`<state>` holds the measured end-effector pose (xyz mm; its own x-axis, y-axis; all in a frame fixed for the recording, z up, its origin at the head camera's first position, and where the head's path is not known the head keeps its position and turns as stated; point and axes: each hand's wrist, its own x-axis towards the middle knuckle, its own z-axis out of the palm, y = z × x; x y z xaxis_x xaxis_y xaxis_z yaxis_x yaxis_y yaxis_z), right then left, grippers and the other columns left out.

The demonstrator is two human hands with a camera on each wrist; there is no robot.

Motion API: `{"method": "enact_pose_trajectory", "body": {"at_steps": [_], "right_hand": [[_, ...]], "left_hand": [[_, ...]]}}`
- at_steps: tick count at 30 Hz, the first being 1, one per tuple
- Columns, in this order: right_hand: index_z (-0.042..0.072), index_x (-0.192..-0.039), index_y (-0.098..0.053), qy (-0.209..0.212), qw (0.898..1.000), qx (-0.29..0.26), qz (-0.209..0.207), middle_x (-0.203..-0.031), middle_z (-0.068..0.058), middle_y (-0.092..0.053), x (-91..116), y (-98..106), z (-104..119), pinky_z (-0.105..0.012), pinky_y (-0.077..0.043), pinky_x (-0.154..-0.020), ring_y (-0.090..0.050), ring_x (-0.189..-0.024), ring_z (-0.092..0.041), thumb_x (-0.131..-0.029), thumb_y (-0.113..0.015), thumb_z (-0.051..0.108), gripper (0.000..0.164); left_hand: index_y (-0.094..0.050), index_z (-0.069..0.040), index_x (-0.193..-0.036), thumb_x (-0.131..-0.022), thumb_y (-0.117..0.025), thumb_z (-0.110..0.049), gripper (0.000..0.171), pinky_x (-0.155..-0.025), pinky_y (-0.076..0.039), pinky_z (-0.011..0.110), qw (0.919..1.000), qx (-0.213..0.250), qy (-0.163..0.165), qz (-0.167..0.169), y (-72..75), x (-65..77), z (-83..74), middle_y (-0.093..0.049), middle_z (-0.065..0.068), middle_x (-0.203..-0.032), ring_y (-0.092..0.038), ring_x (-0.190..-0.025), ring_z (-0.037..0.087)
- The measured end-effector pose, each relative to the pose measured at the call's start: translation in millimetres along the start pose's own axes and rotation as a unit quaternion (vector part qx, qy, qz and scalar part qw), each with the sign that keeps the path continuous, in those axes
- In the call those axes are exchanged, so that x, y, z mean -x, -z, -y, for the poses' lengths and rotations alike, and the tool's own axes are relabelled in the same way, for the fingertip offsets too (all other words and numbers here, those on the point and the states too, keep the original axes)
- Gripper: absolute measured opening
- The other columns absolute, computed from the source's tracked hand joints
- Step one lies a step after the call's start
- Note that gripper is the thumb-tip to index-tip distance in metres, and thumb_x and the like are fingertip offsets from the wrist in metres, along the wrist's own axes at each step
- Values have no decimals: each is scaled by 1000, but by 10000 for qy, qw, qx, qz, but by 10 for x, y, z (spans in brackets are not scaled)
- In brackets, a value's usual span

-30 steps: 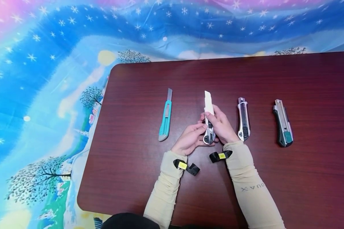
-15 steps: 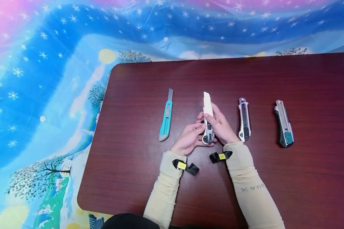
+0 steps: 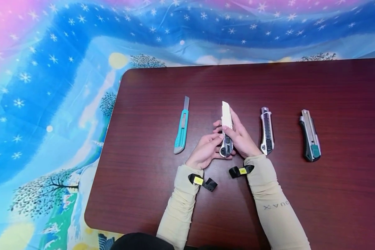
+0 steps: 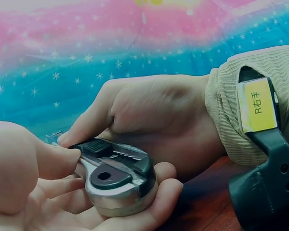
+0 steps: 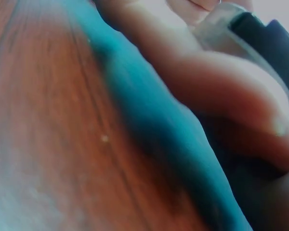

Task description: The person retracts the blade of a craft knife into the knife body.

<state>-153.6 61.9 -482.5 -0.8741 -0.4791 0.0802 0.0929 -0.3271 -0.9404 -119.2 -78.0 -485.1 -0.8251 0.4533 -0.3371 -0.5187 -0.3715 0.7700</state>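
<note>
A silver and black utility knife (image 3: 226, 146), its wide bright blade (image 3: 226, 114) pointing away from me, is held in both hands above the table. My left hand (image 3: 204, 151) holds the handle's rear end from the left, thumb on its edge and fingers underneath. From the right, my right hand (image 3: 242, 139) grips it higher up, thumb on the front face near the black slider. The left wrist view shows the rounded butt of the utility knife (image 4: 120, 187) lying on the left fingers. In the right wrist view, curled fingers (image 5: 221, 77) partly cover the blurred handle.
On the dark red wooden table (image 3: 143, 191), a turquoise utility knife (image 3: 181, 132) with its blade out lies to the left. A silver and black utility knife (image 3: 266, 132) and a black, silver and green one (image 3: 310, 135) lie to the right. Patterned cloth (image 3: 65, 69) surrounds the table.
The held knife and both hands have drawn very slightly toward me. My right thumb sits a little lower along the handle. The other knives lie as before.
</note>
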Motion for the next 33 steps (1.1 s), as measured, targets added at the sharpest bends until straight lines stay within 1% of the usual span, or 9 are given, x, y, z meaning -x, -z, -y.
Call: {"method": "enact_pose_trajectory", "body": {"at_steps": [4,10,14,19,22,25,28,31,33], "right_hand": [[30,-144,-4,28,9999,-86,77,-119,-26,-41,1,-9,10,-26,-49,-84,-55,-99,-27,-94,-35,-2,67],[28,-144,0,41,9999,35,144,-125,-35,-34,11,-40,81,-29,-49,-87,-51,-107,-31,-94,-31,-6,68],[31,-144,0,4,9998,-25,195,-130,-34,-30,18,-67,135,-30,-47,-90,-49,-110,-32,-93,-30,-7,70],[36,-143,-1,-35,9997,-139,183,-133,-33,-29,10,-46,113,-29,-48,-90,-54,-108,-30,-93,-31,-8,72],[35,-143,-2,67,9998,-179,38,-134,-32,-31,-2,-38,83,-29,-49,-88,-57,-104,-28,-93,-33,-5,71],[29,-144,-7,255,9991,-268,-223,-135,-30,-35,-11,-38,67,-30,-49,-87,-58,-102,-28,-94,-35,-2,65],[15,-142,-17,338,9972,-346,-570,-134,-27,-39,-9,-29,62,-30,-50,-86,-59,-102,-27,-94,-39,3,54],[2,-136,-28,67,9954,-297,-907,-129,-25,-45,-5,-16,52,-28,-50,-84,-59,-102,-25,-95,-42,13,44],[-3,-132,-33,-300,9935,-110,-1088,-123,-21,-53,-9,-11,39,-27,-50,-82,-59,-102,-24,-95,-42,24,47]], "left_hand": [[-51,7,-117,-96,-41,-17,34,-73,-52,50,10000,-35,-69,-40,2,4,-7,-62,21,-96,-65,-77,29],[-49,6,-121,-96,-41,-20,37,-74,-53,48,9999,-132,-33,-11,10,22,-25,-59,29,-104,-65,-78,27],[-49,5,-121,-95,-42,-22,38,-74,-53,48,9997,-216,-65,-41,8,24,-27,-59,30,-103,-65,-77,26],[-50,6,-120,-96,-42,-22,38,-74,-53,48,9996,-266,-116,12,21,13,-22,-58,33,-103,-65,-76,27],[-49,4,-122,-96,-41,-21,37,-75,-53,48,9995,-219,-161,152,45,6,-31,-57,33,-105,-65,-78,29],[-46,2,-126,-96,-40,-15,34,-79,-52,46,9987,-191,-258,405,66,9,-52,-56,31,-108,-64,-84,29],[-40,1,-131,-95,-39,-7,36,-86,-49,45,9963,-168,-341,774,66,14,-69,-51,27,-118,-61,-95,31],[-35,0,-134,-94,-39,-3,40,-91,-46,47,9949,-76,-379,929,52,7,-69,-45,27,-126,-58,-103,32],[-34,-1,-135,-94,-39,-3,41,-91,-45,47,9957,-34,-398,837,43,-5,-62,-43,27,-129,-57,-104,32]]}}
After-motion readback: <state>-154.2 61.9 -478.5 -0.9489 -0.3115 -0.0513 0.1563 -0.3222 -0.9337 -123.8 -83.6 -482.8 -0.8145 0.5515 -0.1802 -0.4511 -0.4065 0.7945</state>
